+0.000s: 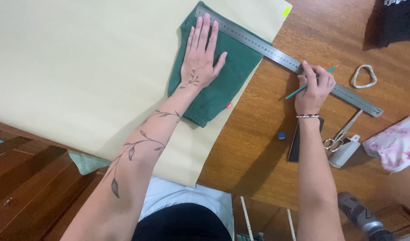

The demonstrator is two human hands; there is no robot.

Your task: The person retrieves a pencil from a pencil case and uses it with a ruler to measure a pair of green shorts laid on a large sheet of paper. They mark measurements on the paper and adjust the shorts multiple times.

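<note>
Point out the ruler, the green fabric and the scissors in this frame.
ruler [276, 54]: head view, bare metal mid-length, between the two hands.
green fabric [234, 73]: head view, flat part right of the left hand [201, 58].
scissors [343, 132]: head view, near the pivot, right of the right hand [314, 87].

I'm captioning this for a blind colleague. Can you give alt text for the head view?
A left hand presses folded green fabric flat on cream paper, while the right hand, holding a teal pencil, steadies a metal ruler on a wooden table.
</note>
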